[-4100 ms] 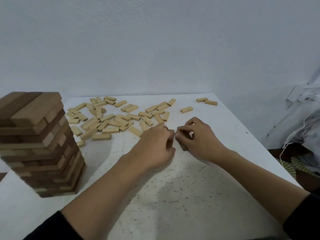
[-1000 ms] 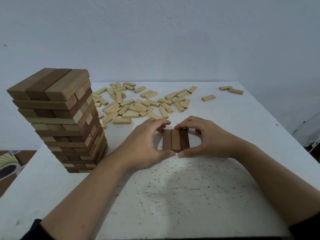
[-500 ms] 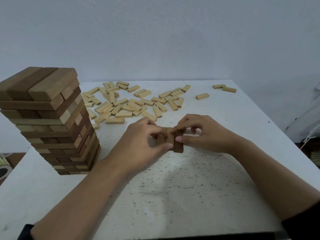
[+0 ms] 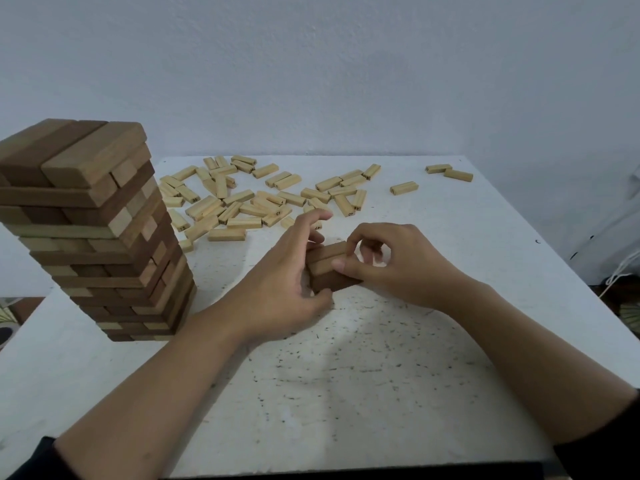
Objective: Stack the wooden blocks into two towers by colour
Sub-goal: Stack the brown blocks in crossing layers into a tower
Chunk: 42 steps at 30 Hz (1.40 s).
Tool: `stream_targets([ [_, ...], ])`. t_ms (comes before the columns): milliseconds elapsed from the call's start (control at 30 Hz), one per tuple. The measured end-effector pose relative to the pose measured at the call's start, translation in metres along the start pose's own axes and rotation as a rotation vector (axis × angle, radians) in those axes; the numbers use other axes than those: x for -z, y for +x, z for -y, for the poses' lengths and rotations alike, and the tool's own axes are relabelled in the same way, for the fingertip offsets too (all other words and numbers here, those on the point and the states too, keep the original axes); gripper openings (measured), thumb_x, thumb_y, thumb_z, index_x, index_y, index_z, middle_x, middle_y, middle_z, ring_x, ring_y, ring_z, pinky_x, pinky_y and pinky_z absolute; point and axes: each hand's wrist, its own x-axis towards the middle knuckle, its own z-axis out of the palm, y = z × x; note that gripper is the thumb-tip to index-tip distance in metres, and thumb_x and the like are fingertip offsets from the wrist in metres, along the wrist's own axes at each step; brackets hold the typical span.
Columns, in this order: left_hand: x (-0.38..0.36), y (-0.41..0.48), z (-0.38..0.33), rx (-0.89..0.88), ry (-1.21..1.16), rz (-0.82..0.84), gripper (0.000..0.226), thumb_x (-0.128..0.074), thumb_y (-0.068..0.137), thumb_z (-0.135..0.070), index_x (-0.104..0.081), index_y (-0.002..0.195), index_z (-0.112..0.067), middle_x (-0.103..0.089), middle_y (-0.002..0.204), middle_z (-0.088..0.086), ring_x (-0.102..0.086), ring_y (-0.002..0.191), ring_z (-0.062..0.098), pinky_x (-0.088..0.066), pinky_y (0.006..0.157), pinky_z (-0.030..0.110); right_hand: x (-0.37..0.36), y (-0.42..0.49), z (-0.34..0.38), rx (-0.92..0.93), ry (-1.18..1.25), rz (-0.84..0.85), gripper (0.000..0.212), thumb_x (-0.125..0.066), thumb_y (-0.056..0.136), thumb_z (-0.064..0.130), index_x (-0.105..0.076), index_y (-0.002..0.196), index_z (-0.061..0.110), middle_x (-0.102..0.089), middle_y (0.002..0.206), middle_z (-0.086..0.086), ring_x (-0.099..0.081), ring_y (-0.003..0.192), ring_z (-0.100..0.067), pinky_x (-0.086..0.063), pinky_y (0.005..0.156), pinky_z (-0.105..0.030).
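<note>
Two hands hold a small bundle of brown blocks [image 4: 325, 258] at the middle of the white table [image 4: 346, 375].
At far left stands a tall tower [image 4: 93, 230] of mixed brown and pale layers. Behind it to the right, loose pale blocks [image 4: 263, 199] lie scattered flat. The left hand [image 4: 287, 271] cups the bundle's left end, thumb underneath, fingers curved, forefinger raised. The right hand [image 4: 391, 268] pinches its right side between thumb and forefinger, the other fingers curled.
</note>
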Motion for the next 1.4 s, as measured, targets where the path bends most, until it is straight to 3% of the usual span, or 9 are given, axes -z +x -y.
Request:
stream_targets([
  [67,0.0,0.0,0.001,-0.001,-0.004,0.027,0.094,-0.075,0.083,-0.019,-0.014,0.144,-0.057,-0.039,0.137,-0.013,-0.05,0.125,0.004,-0.054,0.076,0.02,0.007,0.0,-0.004,0.003,-0.047,0.082,0.05,-0.071,0.073,0.071,-0.061,0.108,0.037,-0.057,0.094,0.014,-0.051,0.09,-0.004,-0.041,0.076,-0.024],
  [167,0.001,0.002,0.002,0.002,-0.058,0.063,0.095,-0.074,0.082,-0.016,-0.015,0.143,-0.057,-0.038,0.138,-0.015,-0.046,0.13,0.001,-0.056,0.078,0.024,0.011,-0.002,-0.009,-0.016,-0.158,0.256,0.08,-0.073,0.068,0.077,-0.047,0.136,0.045,-0.045,0.125,0.023,-0.039,0.116,0.001,-0.034,0.098,-0.026],
  [333,-0.002,0.003,0.005,0.011,0.012,0.008,0.083,-0.073,0.087,-0.029,-0.022,0.151,-0.046,-0.032,0.15,-0.02,-0.031,0.141,-0.006,-0.042,0.11,0.03,0.004,0.001,-0.005,-0.031,-0.23,0.232,0.068,-0.068,0.075,0.074,-0.054,0.129,0.034,-0.047,0.122,0.019,-0.037,0.113,-0.004,-0.036,0.104,-0.039],
  [500,-0.005,0.007,0.011,0.06,0.488,0.018,0.073,-0.044,0.098,-0.063,-0.03,0.156,-0.022,-0.025,0.155,-0.011,-0.02,0.145,0.012,-0.022,0.113,0.033,0.006,0.002,-0.004,-0.109,-0.265,0.21,0.076,-0.062,0.079,0.073,-0.05,0.142,0.032,-0.046,0.129,0.014,-0.034,0.123,-0.008,-0.035,0.108,-0.042],
  [600,-0.011,0.008,0.008,0.114,0.627,0.095,0.079,-0.023,0.099,-0.065,-0.016,0.162,-0.017,-0.009,0.167,-0.004,0.004,0.153,0.013,-0.013,0.122,0.038,0.006,0.002,-0.004,-0.144,-0.317,0.247,0.094,-0.05,0.078,0.08,-0.034,0.155,0.029,-0.041,0.145,0.013,-0.028,0.136,-0.01,-0.029,0.114,-0.045],
  [700,-0.014,0.008,0.007,0.146,0.659,0.121,0.081,-0.013,0.099,-0.066,-0.005,0.163,-0.018,0.002,0.169,-0.007,0.015,0.154,0.012,-0.005,0.124,0.038,0.011,0.002,-0.004,-0.192,-0.464,0.337,0.112,-0.028,0.073,0.089,-0.01,0.162,0.023,-0.019,0.165,0.008,-0.01,0.151,-0.015,-0.018,0.118,-0.048],
  [933,-0.016,0.009,0.007,0.183,0.727,0.14,0.082,-0.004,0.098,-0.068,0.007,0.163,-0.02,0.015,0.17,-0.011,0.018,0.154,0.012,-0.002,0.124,0.039,0.007,-0.01,-0.001,-0.225,-0.567,0.597,0.097,0.002,0.085,0.08,0.024,0.156,0.018,0.031,0.164,0.004,0.031,0.149,-0.013,0.007,0.124,-0.058],
  [1167,-0.022,0.01,0.007,0.21,0.786,0.161,0.078,0.001,0.1,-0.063,0.014,0.161,-0.015,0.022,0.169,-0.004,0.019,0.155,0.013,0.0,0.126,0.039,-0.003,-0.012,0.007,-0.237,-0.603,0.557,0.08,0.0,0.1,0.06,0.022,0.156,0.008,0.029,0.165,-0.004,0.03,0.15,-0.02,0.007,0.123,-0.061],
  [1400,-0.022,0.01,0.004,0.221,0.792,0.174,0.077,0.002,0.101,-0.059,0.014,0.161,-0.011,0.021,0.169,0.0,0.019,0.155,0.014,0.0,0.127,0.039,-0.004,-0.01,0.012,-0.267,-0.602,0.534,0.079,0.001,0.099,0.06,0.017,0.158,0.01,0.025,0.166,-0.003,0.024,0.153,-0.019,0.005,0.124,-0.059],
])
